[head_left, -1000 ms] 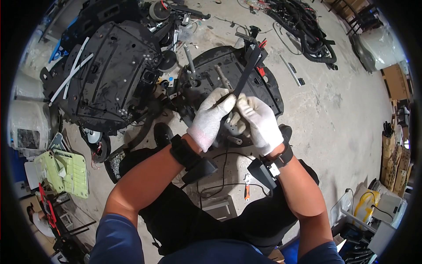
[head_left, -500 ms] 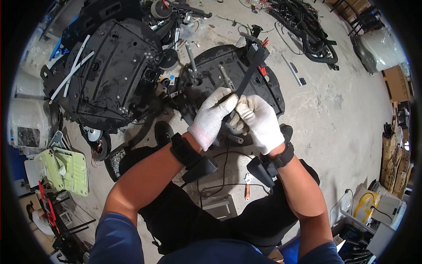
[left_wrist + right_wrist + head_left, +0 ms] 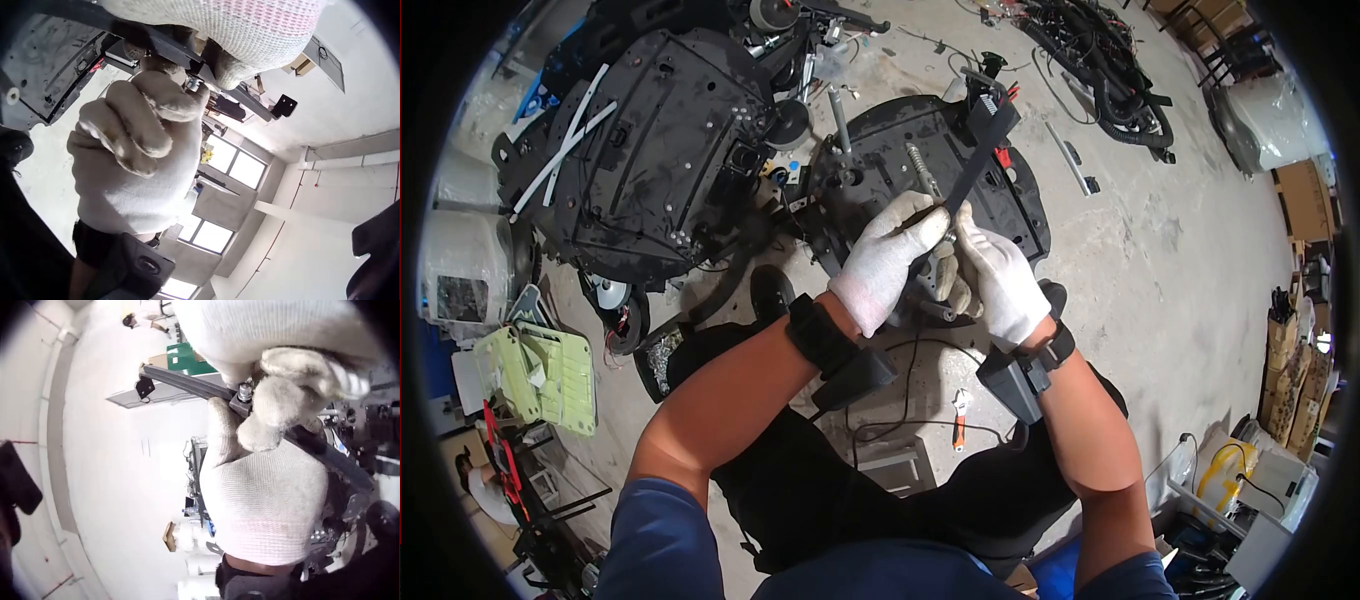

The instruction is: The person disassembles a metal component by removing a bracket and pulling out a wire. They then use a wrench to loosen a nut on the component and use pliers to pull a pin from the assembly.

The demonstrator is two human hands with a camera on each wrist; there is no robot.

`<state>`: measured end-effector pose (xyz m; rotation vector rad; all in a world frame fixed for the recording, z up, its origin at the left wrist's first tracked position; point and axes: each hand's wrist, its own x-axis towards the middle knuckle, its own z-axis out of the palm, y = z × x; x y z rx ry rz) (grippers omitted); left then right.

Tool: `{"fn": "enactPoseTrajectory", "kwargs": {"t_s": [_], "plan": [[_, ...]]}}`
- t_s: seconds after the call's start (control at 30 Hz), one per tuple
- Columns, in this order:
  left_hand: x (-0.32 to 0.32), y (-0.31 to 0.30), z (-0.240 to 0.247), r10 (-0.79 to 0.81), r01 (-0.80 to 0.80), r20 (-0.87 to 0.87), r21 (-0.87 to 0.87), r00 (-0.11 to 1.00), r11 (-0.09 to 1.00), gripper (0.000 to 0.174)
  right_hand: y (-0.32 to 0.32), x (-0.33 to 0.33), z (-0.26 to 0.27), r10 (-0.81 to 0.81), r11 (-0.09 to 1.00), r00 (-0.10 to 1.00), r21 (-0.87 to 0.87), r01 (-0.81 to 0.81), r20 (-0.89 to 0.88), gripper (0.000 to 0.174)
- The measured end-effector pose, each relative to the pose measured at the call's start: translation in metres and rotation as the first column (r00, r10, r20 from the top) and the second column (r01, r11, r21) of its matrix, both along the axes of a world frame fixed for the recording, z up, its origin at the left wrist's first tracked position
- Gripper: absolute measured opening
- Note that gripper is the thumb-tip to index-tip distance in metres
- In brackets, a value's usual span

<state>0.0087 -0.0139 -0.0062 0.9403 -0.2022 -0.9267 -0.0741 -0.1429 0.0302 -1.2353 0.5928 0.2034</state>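
Note:
In the head view my gloved left hand (image 3: 885,262) grips a long black metal bar (image 3: 984,158), which slants up and away. The right hand (image 3: 1002,285), also in a white glove, is close beside it. Its thumb and fingers pinch a small silver bolt (image 3: 245,393) at a bracket on the bar, best seen in the right wrist view. From the left wrist view, the right hand's fingers (image 3: 128,119) are curled just under the bar (image 3: 169,50). Below the hands lies a black base plate (image 3: 890,130) with metal posts standing on it.
A second large black plate (image 3: 655,160) lies at left with crossed white strips (image 3: 568,145) on it. An orange-handled adjustable wrench (image 3: 960,420) is on the floor between the legs. Black hoses and cables (image 3: 1100,90) lie at the back right; a green plastic piece (image 3: 540,375) is at left.
The right hand's fingers have shifted from a tighter curl to straighter at the bar, and the hand has turned slightly. My left hand keeps its grip, and the head view has moved a little.

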Motion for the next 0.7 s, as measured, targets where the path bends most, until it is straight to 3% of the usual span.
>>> {"fn": "enactPoseTrajectory", "kwargs": {"t_s": [0.13,0.23,0.3,0.33,0.37,0.4,0.5,0.53,0.6,0.7], "plan": [[-0.001,-0.002,0.003,-0.051,0.047,0.068,0.064,0.996,0.997,0.016,0.002,0.001,-0.013,-0.040,0.957,0.998,0.290,0.028,0.038,0.040],[-0.001,-0.002,0.006,-0.068,0.062,0.082,0.074,0.994,0.995,0.015,0.001,0.002,-0.011,-0.058,0.931,0.998,0.361,0.054,0.001,0.036],[-0.002,-0.003,0.005,0.055,-0.075,0.193,0.100,0.980,0.992,0.015,0.000,0.002,-0.008,-0.034,0.932,0.999,0.362,0.032,0.000,0.031],[-0.001,-0.002,0.003,0.054,-0.074,0.193,0.099,0.980,0.992,0.015,0.004,0.003,-0.006,-0.047,0.983,0.999,0.178,0.044,0.014,0.029],[0.000,0.000,0.000,-0.004,0.002,0.072,0.026,0.997,1.000,0.013,0.007,0.004,-0.004,-0.057,0.998,0.998,-0.012,0.058,0.031,0.028],[0.001,0.001,-0.001,-0.072,0.069,-0.046,-0.055,0.996,0.996,0.012,0.009,0.004,0.000,-0.073,0.994,0.996,-0.076,0.077,0.058,0.027],[0.001,0.000,0.000,-0.044,0.034,-0.122,-0.080,0.992,0.996,0.010,0.011,0.002,-0.007,-0.131,0.989,0.989,-0.054,0.135,0.068,0.029],[0.002,0.001,0.000,-0.044,0.034,-0.121,-0.083,0.992,0.996,0.010,0.009,0.002,-0.002,-0.162,0.984,0.986,0.084,0.159,0.033,0.030],[0.002,0.002,-0.001,-0.166,0.105,-0.269,-0.227,0.949,0.968,0.007,0.010,0.003,-0.004,-0.175,0.977,0.984,0.128,0.169,0.039,0.030],[-0.002,-0.001,0.004,-0.075,0.054,-0.177,-0.121,0.981,0.991,0.007,0.008,0.002,-0.020,-0.193,0.962,0.974,0.219,0.164,0.118,0.028]]}}
